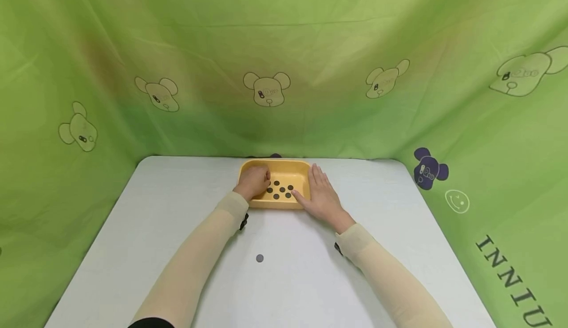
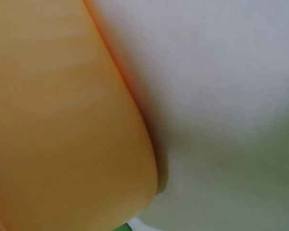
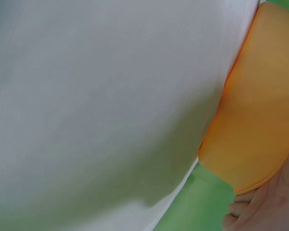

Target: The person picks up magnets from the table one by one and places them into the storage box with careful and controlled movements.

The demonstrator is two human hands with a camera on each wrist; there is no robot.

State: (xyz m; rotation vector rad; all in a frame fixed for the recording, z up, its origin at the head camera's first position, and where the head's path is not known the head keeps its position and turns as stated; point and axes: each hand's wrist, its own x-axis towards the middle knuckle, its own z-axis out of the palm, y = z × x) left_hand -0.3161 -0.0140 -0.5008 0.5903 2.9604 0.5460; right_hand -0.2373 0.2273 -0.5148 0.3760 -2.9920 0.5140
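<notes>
A yellow rectangular tray (image 1: pixel 288 204) stands at the far side of the white table, with several dark grey discs (image 1: pixel 282 190) on its floor. My left hand (image 1: pixel 254 181) reaches into the tray's left part with bent fingers pointing down, right beside a disc; its fingertips are hidden, so I cannot tell whether it pinches one. Along the tray's right rim my right hand (image 1: pixel 324 200) rests with straight fingers, its thumb reaching over the inside. The right wrist view shows the tray's outer wall (image 3: pixel 253 115) under that hand; the left wrist view shows another outer wall (image 2: pixel 72 120).
One grey disc (image 1: pixel 259 258) lies alone on the white table (image 1: pixel 293 278), between the forearms. Green cloth (image 1: pixel 275 121) printed with bear heads hangs behind the table and along both sides. The tray stands close to the table's back edge.
</notes>
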